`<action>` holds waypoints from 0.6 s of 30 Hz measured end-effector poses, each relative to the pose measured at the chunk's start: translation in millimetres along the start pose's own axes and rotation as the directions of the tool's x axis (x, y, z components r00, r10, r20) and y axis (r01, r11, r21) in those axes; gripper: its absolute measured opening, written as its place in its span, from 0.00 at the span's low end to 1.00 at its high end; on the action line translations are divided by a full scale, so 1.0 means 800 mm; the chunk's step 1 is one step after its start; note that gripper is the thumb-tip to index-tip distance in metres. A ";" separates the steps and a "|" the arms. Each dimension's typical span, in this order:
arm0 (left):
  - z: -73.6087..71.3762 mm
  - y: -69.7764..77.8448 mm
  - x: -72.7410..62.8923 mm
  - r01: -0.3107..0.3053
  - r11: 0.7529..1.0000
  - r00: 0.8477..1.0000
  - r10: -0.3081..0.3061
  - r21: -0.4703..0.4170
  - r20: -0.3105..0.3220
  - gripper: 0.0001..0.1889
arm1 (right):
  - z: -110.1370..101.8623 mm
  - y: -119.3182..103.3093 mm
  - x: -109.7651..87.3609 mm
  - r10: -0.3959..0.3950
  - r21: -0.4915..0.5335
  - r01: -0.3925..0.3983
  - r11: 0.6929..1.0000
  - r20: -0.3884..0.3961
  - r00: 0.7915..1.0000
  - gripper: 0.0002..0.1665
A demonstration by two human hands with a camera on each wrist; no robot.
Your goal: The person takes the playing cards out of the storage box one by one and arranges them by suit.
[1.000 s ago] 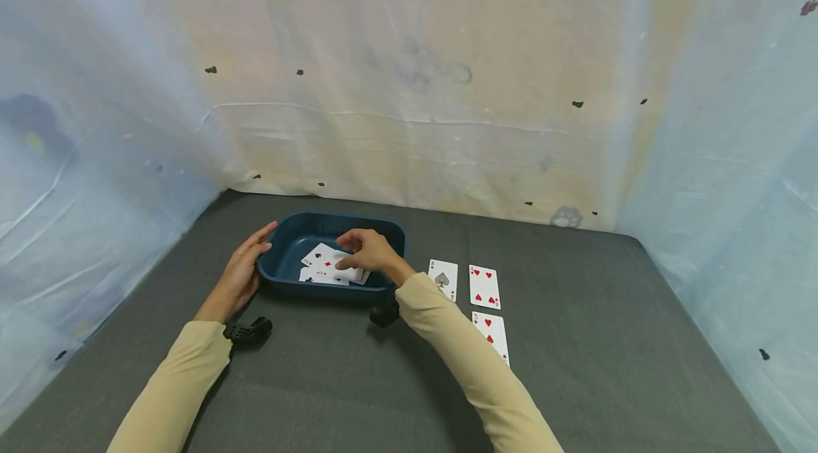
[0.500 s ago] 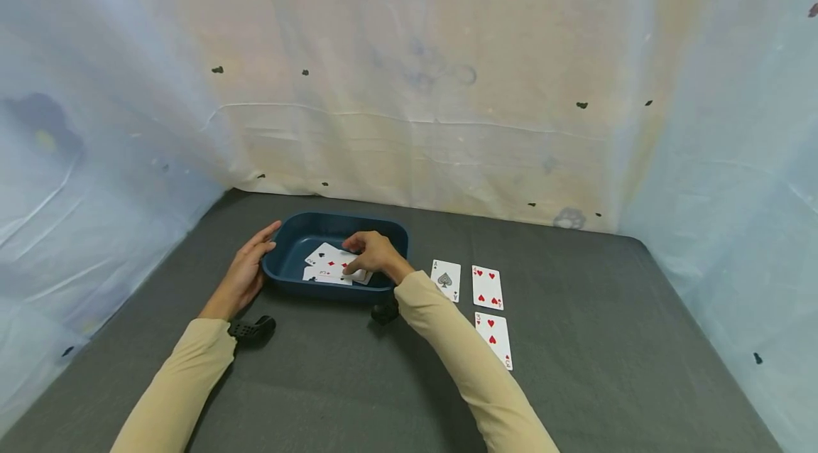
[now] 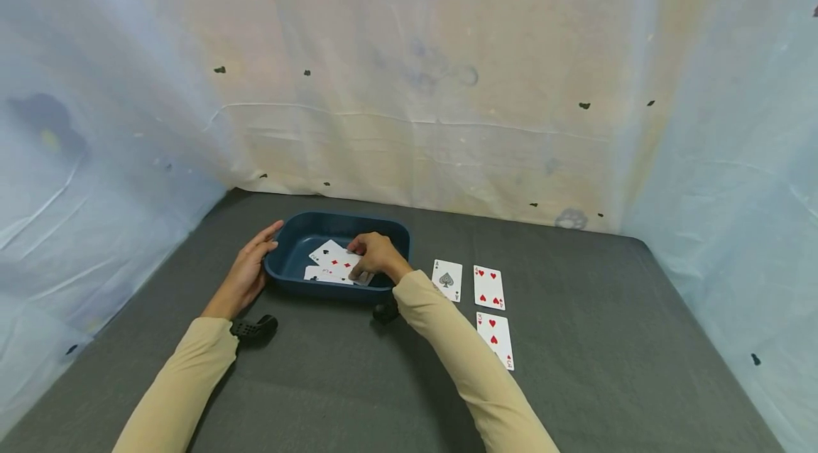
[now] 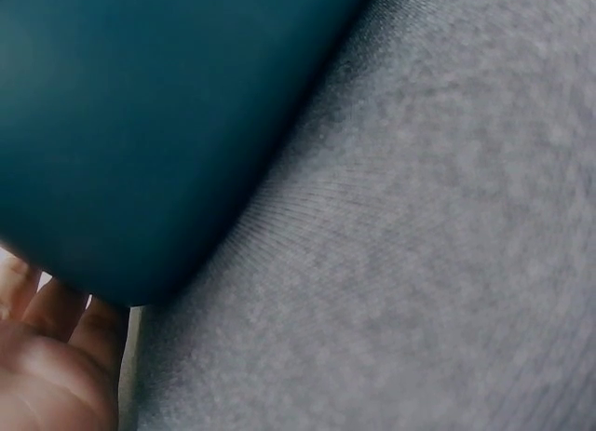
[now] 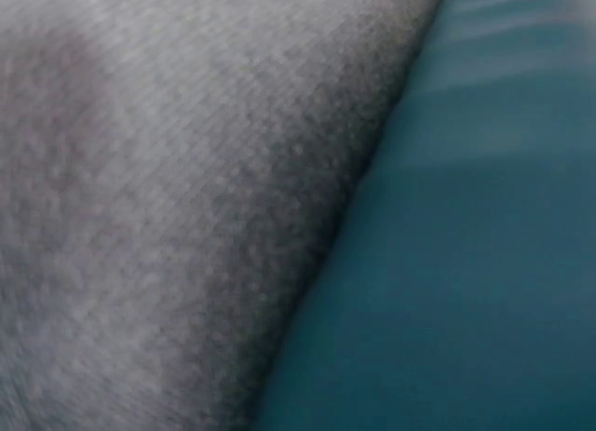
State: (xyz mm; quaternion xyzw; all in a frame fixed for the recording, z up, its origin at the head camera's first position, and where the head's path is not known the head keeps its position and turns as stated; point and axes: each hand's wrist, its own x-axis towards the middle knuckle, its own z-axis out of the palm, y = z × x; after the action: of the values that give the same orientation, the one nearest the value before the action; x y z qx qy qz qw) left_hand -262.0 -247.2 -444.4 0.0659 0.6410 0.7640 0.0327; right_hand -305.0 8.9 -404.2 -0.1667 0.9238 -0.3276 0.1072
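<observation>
A dark blue tray (image 3: 290, 282) holds several overlapping playing cards, one with red diamonds (image 3: 339, 263) facing up. Against the tray's left end rests my left hand (image 3: 246, 272), fingers extended along the outer wall. In the left wrist view, the fingers of my left hand (image 4: 56, 356) touch the tray's corner (image 4: 140, 217). My right hand (image 3: 378, 254) reaches over the near right rim, thumb and fingers bent in a pinch at a shaded playing card (image 3: 364, 279). Its far edge is hidden by the hand. The right wrist view shows only the tray wall (image 5: 466, 291) and cloth.
To the tray's right, an ace of spades (image 3: 446, 279), a four of hearts (image 3: 488, 287) and a three of hearts (image 3: 495, 339) lie face up on the grey cloth table (image 3: 613, 339). A pale patterned curtain (image 3: 409, 84) surrounds the table's back and sides.
My right thumb and fingers have shifted slightly right across the cards, uncovering more of the diamond card. A card by the thumb now looks shaded. The left hand stays against the tray.
</observation>
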 end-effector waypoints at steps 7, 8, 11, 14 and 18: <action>0.000 0.000 0.000 -0.008 1.000 1.000 0.008 0.013 -0.004 0.27 | -0.001 0.000 -0.001 0.015 0.018 -0.015 1.000 -0.020 1.000 0.25; 0.000 0.000 0.000 -0.008 1.000 1.000 0.008 0.014 -0.004 0.27 | -0.001 0.000 0.000 0.021 0.029 -0.020 0.999 -0.026 0.999 0.24; 0.000 0.000 0.000 -0.009 1.000 1.000 0.009 0.015 -0.006 0.27 | -0.001 0.000 0.000 0.039 0.072 -0.035 0.997 -0.053 0.998 0.21; 0.000 0.000 -0.001 -0.014 1.000 1.000 0.014 0.018 -0.004 0.27 | 0.000 0.000 0.001 0.069 0.131 -0.057 0.990 -0.086 0.994 0.16; -0.001 -0.001 0.000 -0.018 1.000 1.000 0.018 0.019 -0.004 0.27 | -0.001 0.000 0.001 0.097 0.203 -0.072 0.976 -0.115 0.989 0.10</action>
State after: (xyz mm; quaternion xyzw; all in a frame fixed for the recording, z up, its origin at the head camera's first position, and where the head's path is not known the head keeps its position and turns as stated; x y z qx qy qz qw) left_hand -262.0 -247.9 -445.2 0.0706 0.6478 0.7581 0.0237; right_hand -305.7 8.9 -403.9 -0.0950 0.8976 -0.4231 0.0794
